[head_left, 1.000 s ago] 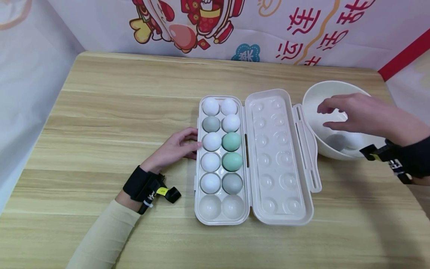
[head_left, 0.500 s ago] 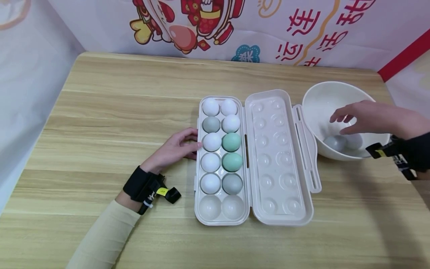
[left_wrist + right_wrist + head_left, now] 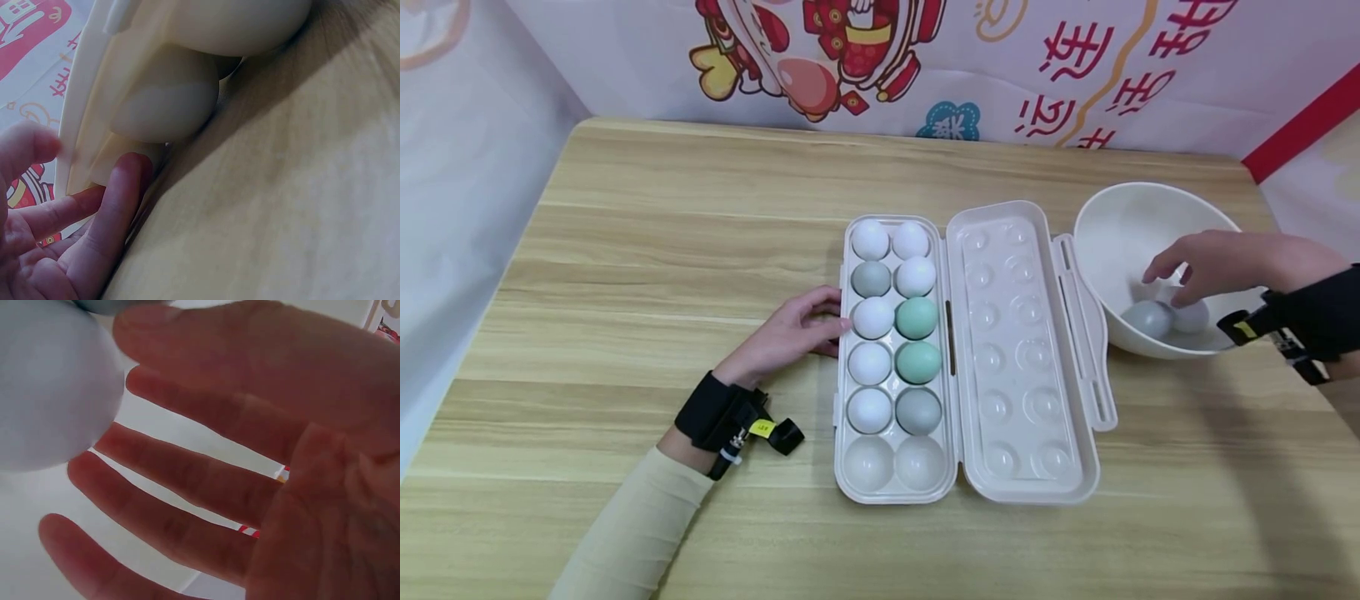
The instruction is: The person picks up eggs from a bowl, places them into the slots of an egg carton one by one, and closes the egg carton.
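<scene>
Table surface of pale wood-grain laminate [image 3: 625, 250] carries every item. Nearest the wearer, the cream plastic twelve-cell egg carton [image 3: 897, 479] lies open, its dimpled lid [image 3: 1018, 358] folded flat to the right; the two nearest cells are vacant and the ten behind them hold white, grey and green eggs. The left hand [image 3: 786, 333] rests on the table against the carton's left wall, fingers relaxed and extended, fingertips [image 3: 128, 172] touching the wall and gripping nothing. To the right and farther back stands the round cream bowl [image 3: 1120, 225], just beside the lid's latch flap. Inside it lie a grey egg [image 3: 1147, 319] and a white egg [image 3: 1191, 317], side by side. The right hand [image 3: 1221, 265] reaches into the bowl, fingers spread and loosely extended above both eggs; it grips neither. Beyond the table's far edge hangs a printed banner with red characters [image 3: 1075, 50].
</scene>
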Available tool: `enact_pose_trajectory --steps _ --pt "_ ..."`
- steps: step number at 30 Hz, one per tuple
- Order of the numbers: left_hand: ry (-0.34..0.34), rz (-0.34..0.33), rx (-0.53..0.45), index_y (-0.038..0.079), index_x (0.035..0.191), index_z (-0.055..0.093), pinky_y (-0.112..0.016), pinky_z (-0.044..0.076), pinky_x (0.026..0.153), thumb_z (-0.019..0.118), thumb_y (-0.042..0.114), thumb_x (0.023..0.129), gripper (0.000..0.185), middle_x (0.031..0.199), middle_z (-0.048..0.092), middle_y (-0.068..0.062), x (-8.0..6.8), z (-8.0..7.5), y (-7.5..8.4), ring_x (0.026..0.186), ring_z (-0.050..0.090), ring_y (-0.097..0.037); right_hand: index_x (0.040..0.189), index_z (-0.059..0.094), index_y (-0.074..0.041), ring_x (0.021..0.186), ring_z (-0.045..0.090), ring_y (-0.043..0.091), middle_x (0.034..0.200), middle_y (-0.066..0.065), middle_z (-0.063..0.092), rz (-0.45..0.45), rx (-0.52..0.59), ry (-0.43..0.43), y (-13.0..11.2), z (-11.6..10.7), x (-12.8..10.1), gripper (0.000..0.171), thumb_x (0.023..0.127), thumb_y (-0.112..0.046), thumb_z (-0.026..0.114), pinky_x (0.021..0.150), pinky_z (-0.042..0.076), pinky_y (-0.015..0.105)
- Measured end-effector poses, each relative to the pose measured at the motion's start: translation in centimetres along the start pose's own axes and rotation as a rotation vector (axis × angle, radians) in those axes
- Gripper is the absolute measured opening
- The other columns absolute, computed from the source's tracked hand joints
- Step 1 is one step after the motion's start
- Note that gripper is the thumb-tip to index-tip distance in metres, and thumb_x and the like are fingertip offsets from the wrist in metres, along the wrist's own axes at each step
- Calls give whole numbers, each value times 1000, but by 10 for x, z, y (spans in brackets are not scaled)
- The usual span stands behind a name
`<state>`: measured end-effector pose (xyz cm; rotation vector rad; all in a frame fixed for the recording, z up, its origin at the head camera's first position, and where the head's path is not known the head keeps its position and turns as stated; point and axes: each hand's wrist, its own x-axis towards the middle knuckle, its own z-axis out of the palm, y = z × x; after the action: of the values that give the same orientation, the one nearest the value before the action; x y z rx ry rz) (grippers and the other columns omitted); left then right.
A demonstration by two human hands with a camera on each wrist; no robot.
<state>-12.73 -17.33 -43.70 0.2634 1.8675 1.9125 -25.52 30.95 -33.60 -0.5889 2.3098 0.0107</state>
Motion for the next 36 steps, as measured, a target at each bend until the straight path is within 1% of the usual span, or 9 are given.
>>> enact_pose_trajectory --steps 5,8,10,14,16,21,25,31,36 --pt "-1 1 -6 -6 126 47 -43 57 79 55 4 98 31 117 53 -21 0 0 0 95 62 -27 122 57 10 92 57 34 112 33 55 35 53 -104 2 -4 5 50 83 -14 77 76 55 52" --pt "-1 2 -9 -6 126 47 -43 57 78 55 4 97 31 117 53 -21 0 0 0 94 62 -26 122 56 12 93 56 37 110 33 55 45 99 -160 2 -5 7 48 84 -12 75 74 56 53" --pt "2 1 -7 -6 126 47 -42 58 78 55 4 97 31 117 53 -21 -1 0 1 94 62 -26 120 57 10 93 56 36 108 30 56 55 121 -182 1 -6 8 44 85 -10 73 74 56 52" --pt "6 0 2 -6 128 47 -42 58 78 55 5 97 33 118 53 -21 -1 0 1 94 62 -25 114 62 2 87 54 27 101 17 58 68 119 -199 1 -5 11 33 84 -7 72 72 57 47" --pt "13 -8 6 -5 128 47 -42 57 79 56 5 97 34 119 53 -21 -1 0 2 94 62 -26 110 62 -1 85 53 25 98 13 57 68 113 -206 1 -4 11 29 83 -6 71 71 56 44" --pt "24 -32 13 -4 128 48 -43 57 79 56 6 97 34 119 53 -21 1 0 2 93 62 -28 107 59 -4 83 52 24 95 10 55 45 64 -180 -2 -3 9 29 82 -7 74 70 55 39" --pt "21 -29 16 -4 128 48 -43 57 79 56 5 97 33 119 53 -21 1 0 1 92 62 -28 107 59 -6 83 51 23 95 8 55 27 15 -138 -3 -3 7 32 80 -9 76 70 53 37" --pt "23 -31 20 -4 128 49 -43 57 80 56 6 97 33 119 53 -21 0 0 2 93 62 -28 107 59 -9 84 51 23 96 6 56 2 -17 -56 -6 -3 2 37 77 -12 80 70 52 37" --pt "29 -39 24 -3 129 48 -42 57 79 56 6 97 34 119 53 -21 0 -1 2 92 62 -29 106 58 -10 84 52 22 95 3 58 -32 -43 34 -13 -5 -3 38 76 -11 81 69 52 34"
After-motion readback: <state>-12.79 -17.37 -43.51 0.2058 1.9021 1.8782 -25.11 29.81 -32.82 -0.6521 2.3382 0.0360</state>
